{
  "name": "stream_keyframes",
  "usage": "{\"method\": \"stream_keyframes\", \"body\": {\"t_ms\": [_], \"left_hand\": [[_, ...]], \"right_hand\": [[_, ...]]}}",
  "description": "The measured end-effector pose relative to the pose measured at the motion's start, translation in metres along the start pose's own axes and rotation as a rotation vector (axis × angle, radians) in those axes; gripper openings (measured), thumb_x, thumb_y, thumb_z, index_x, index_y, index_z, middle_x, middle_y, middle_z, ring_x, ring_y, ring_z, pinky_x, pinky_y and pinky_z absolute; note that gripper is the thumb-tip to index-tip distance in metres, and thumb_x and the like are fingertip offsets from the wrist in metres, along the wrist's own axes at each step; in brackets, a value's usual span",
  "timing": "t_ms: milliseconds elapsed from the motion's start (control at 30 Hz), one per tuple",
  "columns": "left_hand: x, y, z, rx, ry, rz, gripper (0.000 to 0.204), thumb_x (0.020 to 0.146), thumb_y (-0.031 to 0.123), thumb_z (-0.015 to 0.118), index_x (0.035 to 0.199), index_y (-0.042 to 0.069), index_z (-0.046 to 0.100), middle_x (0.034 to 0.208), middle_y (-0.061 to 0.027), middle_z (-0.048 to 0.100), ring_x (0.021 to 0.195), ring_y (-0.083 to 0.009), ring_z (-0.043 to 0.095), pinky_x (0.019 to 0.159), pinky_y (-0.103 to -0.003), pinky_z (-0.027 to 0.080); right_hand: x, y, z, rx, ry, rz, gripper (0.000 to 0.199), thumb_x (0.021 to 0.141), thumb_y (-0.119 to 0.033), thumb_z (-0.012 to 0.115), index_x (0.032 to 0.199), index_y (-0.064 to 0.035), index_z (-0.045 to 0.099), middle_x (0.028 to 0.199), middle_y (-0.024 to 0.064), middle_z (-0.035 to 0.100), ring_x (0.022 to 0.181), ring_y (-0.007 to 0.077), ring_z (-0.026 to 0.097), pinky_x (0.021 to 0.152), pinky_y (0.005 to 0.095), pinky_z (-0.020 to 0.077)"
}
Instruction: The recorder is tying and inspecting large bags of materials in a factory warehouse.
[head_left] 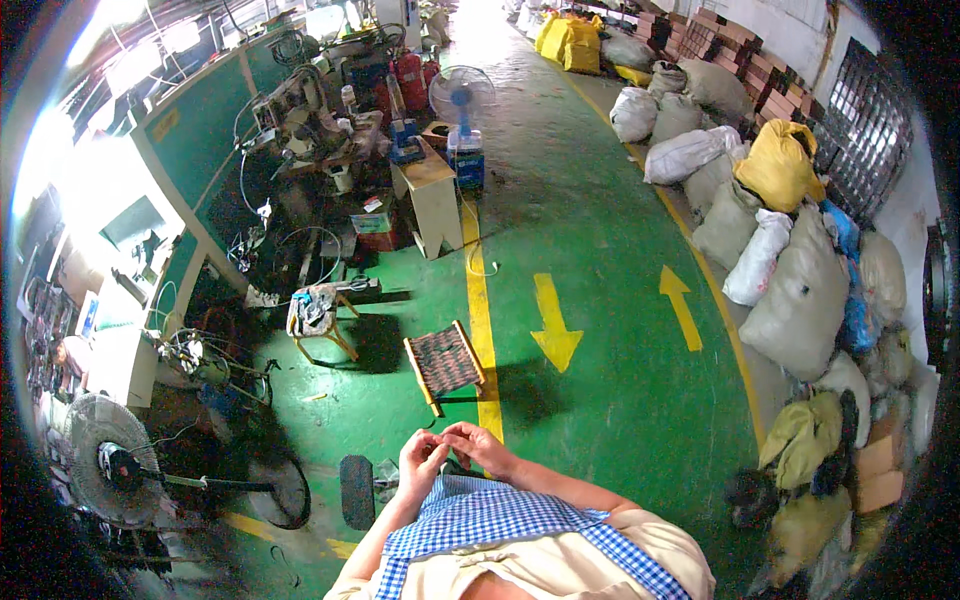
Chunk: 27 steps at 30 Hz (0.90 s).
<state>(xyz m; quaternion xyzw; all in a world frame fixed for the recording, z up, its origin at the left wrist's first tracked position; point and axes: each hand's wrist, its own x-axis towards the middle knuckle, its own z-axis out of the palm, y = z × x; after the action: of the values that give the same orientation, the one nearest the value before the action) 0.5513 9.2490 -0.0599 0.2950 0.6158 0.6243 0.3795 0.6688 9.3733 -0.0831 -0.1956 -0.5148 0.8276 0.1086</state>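
Note:
My left hand and my right hand meet in front of my body, above the blue checked apron. The fingers of both are bent into a pinch, their tips touching or nearly so. Whatever lies between them, if anything, is too small to make out. A thin dark curved bit shows just beyond the left fingertips; whether it is held cannot be told. Past my hands stands a low stool with a woven seat and light wooden frame.
Left of the stool is a second one with cloth on it. A floor fan and machines stand on the left. Full sacks line the right wall. The green floor carries yellow arrows. A dark mat lies near me.

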Motion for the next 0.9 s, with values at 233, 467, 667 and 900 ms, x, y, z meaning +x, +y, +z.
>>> {"method": "stream_keyframes", "body": {"t_ms": [233,467,667,900], "left_hand": [[0.05,-0.008,-0.061,-0.175,0.093,-0.03,0.007,0.084,0.006,0.062,0.089,0.006,0.057,0.081,0.0019,0.053,0.082,-0.0079,0.051,0.074,-0.024,0.041],[0.073,0.0,-0.16,-0.281,0.308,-0.052,0.011,0.083,0.012,0.065,0.087,0.008,0.056,0.082,0.0039,0.053,0.082,-0.0064,0.049,0.075,-0.022,0.038],[0.06,0.0,-0.23,-0.604,0.635,0.0,0.003,0.085,0.008,0.059,0.087,0.006,0.057,0.074,0.0023,0.049,0.069,-0.007,0.045,0.063,-0.023,0.037],[0.026,-0.01,-0.254,-0.813,0.843,0.156,0.017,0.094,0.017,0.049,0.079,0.011,0.043,0.072,0.0004,0.041,0.062,-0.0093,0.038,0.059,-0.024,0.035]], "right_hand": [[0.092,-0.016,0.021,-0.109,-0.13,0.106,0.023,0.097,-0.026,0.064,0.112,-0.0098,0.061,0.077,-0.0044,0.057,0.06,0.0035,0.048,0.051,0.021,0.0401],[0.209,-0.021,0.082,-0.262,-0.383,0.21,0.023,0.099,-0.026,0.06,0.11,-0.0073,0.06,0.07,-0.0043,0.052,0.058,0.005,0.051,0.052,0.0222,0.0462],[0.274,0.003,0.141,-0.182,-0.608,0.373,0.024,0.101,-0.021,0.054,0.12,-0.006,0.058,0.085,0.0026,0.064,0.066,0.0067,0.058,0.057,0.0215,0.0483],[0.32,0.019,0.171,-0.189,-0.736,0.534,0.026,0.097,-0.014,0.055,0.123,-0.0074,0.057,0.091,0.002,0.065,0.07,0.0085,0.06,0.057,0.0231,0.0479]]}}
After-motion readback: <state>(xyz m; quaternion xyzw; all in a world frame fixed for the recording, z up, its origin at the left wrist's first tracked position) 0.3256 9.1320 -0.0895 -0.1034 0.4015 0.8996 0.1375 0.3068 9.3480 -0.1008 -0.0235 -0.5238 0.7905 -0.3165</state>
